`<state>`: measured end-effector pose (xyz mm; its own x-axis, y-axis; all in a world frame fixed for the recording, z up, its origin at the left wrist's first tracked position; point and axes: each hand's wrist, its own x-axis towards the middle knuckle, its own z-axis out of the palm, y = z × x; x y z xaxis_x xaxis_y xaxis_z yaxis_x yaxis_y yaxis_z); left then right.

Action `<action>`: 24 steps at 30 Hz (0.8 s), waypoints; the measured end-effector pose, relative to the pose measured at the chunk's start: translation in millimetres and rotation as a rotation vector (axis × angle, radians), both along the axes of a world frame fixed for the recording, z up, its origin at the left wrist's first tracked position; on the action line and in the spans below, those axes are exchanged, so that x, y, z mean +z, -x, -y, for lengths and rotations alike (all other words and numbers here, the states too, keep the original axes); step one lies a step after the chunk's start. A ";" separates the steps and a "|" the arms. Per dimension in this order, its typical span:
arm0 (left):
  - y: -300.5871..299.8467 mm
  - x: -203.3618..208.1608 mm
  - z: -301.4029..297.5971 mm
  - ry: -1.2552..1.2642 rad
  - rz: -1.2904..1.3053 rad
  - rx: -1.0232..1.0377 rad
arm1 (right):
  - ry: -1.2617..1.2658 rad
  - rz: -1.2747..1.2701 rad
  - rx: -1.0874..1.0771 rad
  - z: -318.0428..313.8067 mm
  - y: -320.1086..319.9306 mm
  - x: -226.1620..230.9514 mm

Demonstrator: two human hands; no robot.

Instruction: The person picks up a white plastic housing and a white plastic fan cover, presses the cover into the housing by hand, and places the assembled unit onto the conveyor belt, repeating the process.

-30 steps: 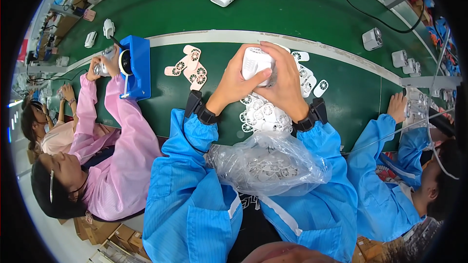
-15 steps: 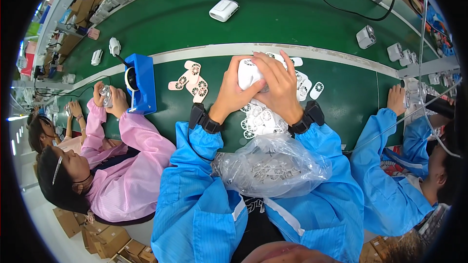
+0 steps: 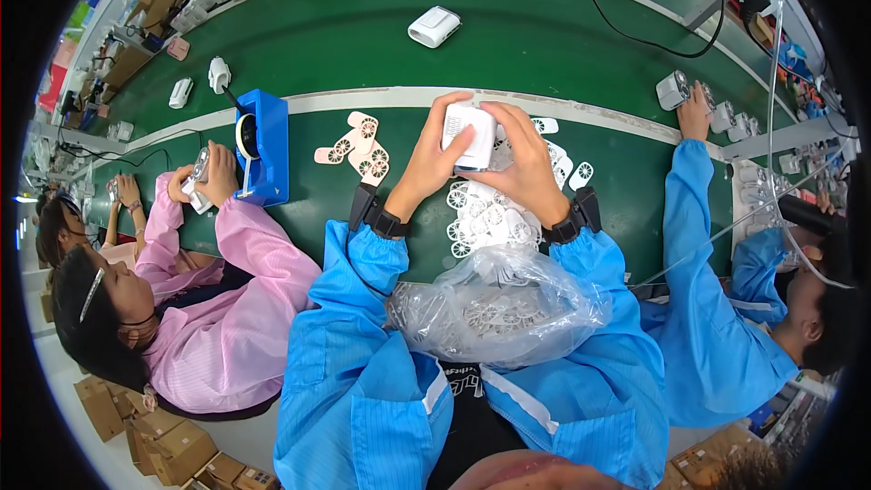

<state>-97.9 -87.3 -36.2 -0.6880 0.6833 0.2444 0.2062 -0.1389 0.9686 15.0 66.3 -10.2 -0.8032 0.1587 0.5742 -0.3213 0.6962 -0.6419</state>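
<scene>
Between my hands, above the near edge of the green work surface, is a white boxy plastic device point(image 3: 470, 134). My left hand point(image 3: 426, 163) is closed on its left side, with the thumb across its face. On the other side my right hand point(image 3: 528, 168) curls around it, fingertips at the upper right edge and thumb by the bottom end. Below them lies a pile of flat white oval pieces with spoked round openings point(image 3: 490, 222). A clear plastic bag point(image 3: 544, 331) with more such pieces rests against me. Similar pale pink pieces point(image 3: 367, 152) lie left of my left hand.
A blue tape dispenser point(image 3: 268, 150) stands to the left. Beyond the pale rail point(image 3: 363, 102), a white device point(image 3: 435, 27) sits on the green belt. One co-worker in pink point(image 3: 227, 308) works at left; another in blue point(image 3: 708, 290) reaches toward devices at right. A black cable point(image 3: 653, 47) hangs across.
The device has turned in my hands, showing a flat side with my left thumb across it. My right fingers have moved off its top toward the right edge. The right co-worker has reached forward.
</scene>
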 end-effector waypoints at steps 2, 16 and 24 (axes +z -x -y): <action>4.1 2.2 -4.6 -0.147 0.229 -0.070 | 0.101 0.047 0.015 -4.8 -0.3 1.1; 1.9 3.2 -0.2 -0.063 0.278 -0.239 | 0.778 0.291 0.105 -22.0 -4.9 -20.3; 6.5 -6.9 -2.9 -0.025 0.474 -0.066 | 0.045 0.076 -0.122 6.3 1.3 3.4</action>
